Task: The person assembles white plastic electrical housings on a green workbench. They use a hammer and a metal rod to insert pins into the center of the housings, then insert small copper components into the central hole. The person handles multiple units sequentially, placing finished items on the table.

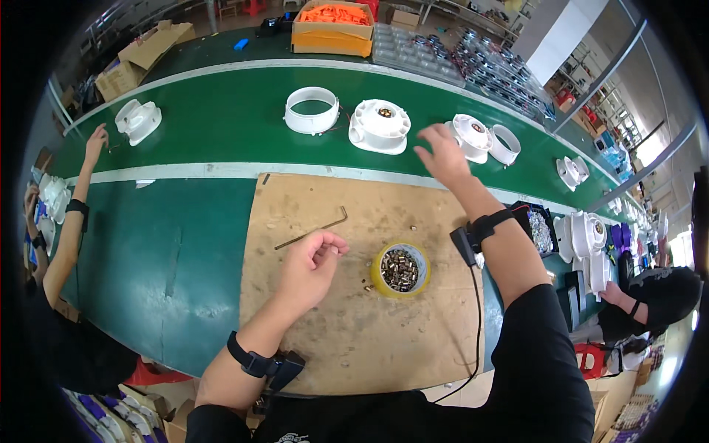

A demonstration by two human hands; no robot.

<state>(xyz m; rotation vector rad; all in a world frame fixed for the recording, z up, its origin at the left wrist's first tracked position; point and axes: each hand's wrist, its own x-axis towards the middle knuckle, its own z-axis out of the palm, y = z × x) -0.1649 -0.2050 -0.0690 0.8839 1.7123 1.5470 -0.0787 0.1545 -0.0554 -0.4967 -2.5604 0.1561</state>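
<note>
My left hand (312,267) hovers over the cardboard mat with fingers curled in; whatever lies inside them, if anything, is hidden. Just beyond it, an L-shaped hex key (314,227) rests on the cardboard mat (354,332). A roll of yellow tape (378,277) stands beside it, its middle filled with small metal inserts (399,269). My right hand (445,153) stretches over the green conveyor belt, thumb and fingers apart. It is nearest a round white plastic housing (473,140) with a brass-coloured centre; contact cannot be made out. Another white housing (380,125) sits left of this hand.
On the belt (221,111) are a white ring (312,111), a second ring (505,145) and more white parts (138,122). A black tray of screws (537,230) lies by my right forearm. Co-workers sit left and right. An orange-filled box (332,37) stands behind the belt.
</note>
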